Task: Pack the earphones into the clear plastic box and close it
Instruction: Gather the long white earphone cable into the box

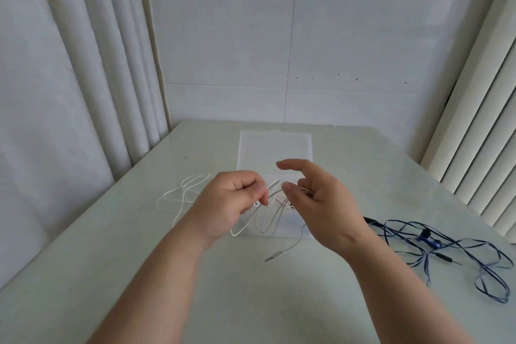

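Note:
The clear plastic box (275,148) lies open on the table, its lid spread flat toward the wall. My left hand (229,204) hovers over the box's near half, fingers pinched on a white earphone cable (268,220) that hangs in loops. My right hand (318,198) is just to the right, thumb and fingers curled loosely around the same white cable, index finger stretched out. More white cable (181,195) trails onto the table at the left. A grey cable with a jack plug (275,255) lies in front of the box.
A tangled blue earphone set (435,246) lies on the table (279,301) at the right. Pale curtains hang on the left, vertical blinds on the right, and a tiled wall stands behind the table.

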Available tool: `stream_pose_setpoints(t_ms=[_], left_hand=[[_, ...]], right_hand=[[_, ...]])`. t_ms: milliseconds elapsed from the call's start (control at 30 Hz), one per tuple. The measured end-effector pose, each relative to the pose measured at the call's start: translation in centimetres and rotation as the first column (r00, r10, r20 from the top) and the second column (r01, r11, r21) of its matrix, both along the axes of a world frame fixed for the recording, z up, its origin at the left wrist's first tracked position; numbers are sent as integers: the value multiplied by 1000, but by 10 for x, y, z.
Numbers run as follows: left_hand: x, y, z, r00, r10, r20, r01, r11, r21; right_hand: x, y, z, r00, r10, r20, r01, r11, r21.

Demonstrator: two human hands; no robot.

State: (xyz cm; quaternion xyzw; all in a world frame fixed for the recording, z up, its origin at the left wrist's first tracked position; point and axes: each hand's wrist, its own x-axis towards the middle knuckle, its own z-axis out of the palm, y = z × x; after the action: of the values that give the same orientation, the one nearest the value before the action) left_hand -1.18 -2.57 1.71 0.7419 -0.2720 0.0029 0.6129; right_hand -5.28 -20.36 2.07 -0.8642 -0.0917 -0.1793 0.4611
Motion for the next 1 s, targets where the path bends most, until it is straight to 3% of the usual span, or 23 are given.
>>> stream_pose_setpoints(t_ms=[133, 233, 333, 400, 467, 600, 700, 800, 1000], left_hand=[[1, 1, 0, 999, -48, -17, 47, 999, -7], [3, 1, -1, 998, -60, 28, 61, 998, -22], [3, -1, -4, 989, -15, 149, -16, 979, 205], [2, -6, -7, 974, 31, 225, -111, 929, 353], [0, -12, -9, 946, 95, 308, -213, 902, 376], [3, -13, -10, 938, 149, 314, -238, 934, 267], [3, -10, -8, 969, 142, 202, -180, 966, 186], [3, -10, -7, 988, 132, 78, -133, 991, 11], [6, -3, -2, 997, 36, -62, -50, 973, -224]], right_hand=[[-2, 2, 0, 1000, 1, 3, -2, 1000, 25], [-1, 1, 3, 999, 4, -46, 6, 979, 202], [-2, -1, 8, 985, 119, -128, -43, 877, 478], [-3, -2, 10, 975, 164, -147, -58, 837, 544], [-2, -3, 11, 971, 184, -150, -68, 820, 568], [-1, -5, 10, 966, 208, -151, -73, 785, 615], [0, -6, 9, 961, 228, -155, -84, 778, 623], [1, -6, 8, 962, 218, -165, -70, 780, 621], [4, -12, 10, 962, 156, -226, 2, 818, 575]])
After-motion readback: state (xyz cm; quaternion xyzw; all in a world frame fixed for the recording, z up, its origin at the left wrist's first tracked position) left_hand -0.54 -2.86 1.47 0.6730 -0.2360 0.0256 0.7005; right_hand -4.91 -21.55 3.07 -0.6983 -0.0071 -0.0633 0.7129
